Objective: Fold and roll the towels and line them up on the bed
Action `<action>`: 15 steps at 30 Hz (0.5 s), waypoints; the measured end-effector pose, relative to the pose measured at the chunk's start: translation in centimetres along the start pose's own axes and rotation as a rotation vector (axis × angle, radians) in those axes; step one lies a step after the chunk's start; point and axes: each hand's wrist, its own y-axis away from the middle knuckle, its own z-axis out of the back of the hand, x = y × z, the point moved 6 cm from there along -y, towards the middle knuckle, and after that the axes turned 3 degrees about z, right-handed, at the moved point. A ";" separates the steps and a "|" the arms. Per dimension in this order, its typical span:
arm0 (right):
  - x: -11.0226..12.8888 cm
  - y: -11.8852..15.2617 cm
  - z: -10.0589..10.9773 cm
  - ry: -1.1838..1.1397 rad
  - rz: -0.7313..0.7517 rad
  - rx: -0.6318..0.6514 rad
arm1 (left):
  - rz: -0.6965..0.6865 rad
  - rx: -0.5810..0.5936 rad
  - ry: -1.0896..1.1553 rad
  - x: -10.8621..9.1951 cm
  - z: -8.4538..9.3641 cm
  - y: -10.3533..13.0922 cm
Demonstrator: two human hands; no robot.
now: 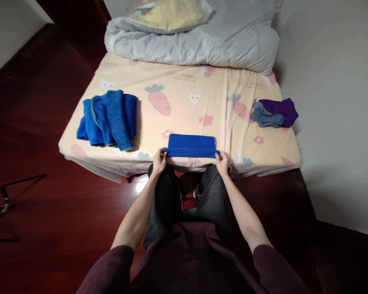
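A blue towel (191, 141), folded into a flat rectangle, lies near the front edge of the bed. Its near edge is turned over into a narrow strip. My left hand (159, 159) pinches the left end of that strip, and my right hand (222, 162) pinches the right end. Off to the left is a pile of several blue towels (108, 118), some with green edging. On the right lie a purple cloth (279, 110) and a crumpled grey-blue cloth (266, 116), partly overlapping.
The bed (184, 110) has a yellow sheet with carrots and rabbits. A grey-white quilt (184, 47) is bunched at the far side, with a yellow bundle in clear plastic (171, 14) on top. A wall (334, 102) borders the right; black stand legs (6, 204) rest on the floor.
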 end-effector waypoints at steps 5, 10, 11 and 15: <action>-0.2 -0.1 0.0 0.000 0.015 -0.019 | 0.033 -0.004 0.005 0.2 -0.1 0.0; -0.6 -0.1 -0.2 -0.011 -0.009 -0.013 | 0.026 -0.002 0.007 0.0 -0.1 -0.2; -0.7 -0.1 -0.2 -0.015 -0.012 -0.015 | 0.024 -0.002 0.007 -0.1 -0.1 -0.2; -0.9 -0.1 -0.4 -0.036 -0.024 -0.021 | 0.024 -0.009 0.009 -0.1 -0.2 -0.3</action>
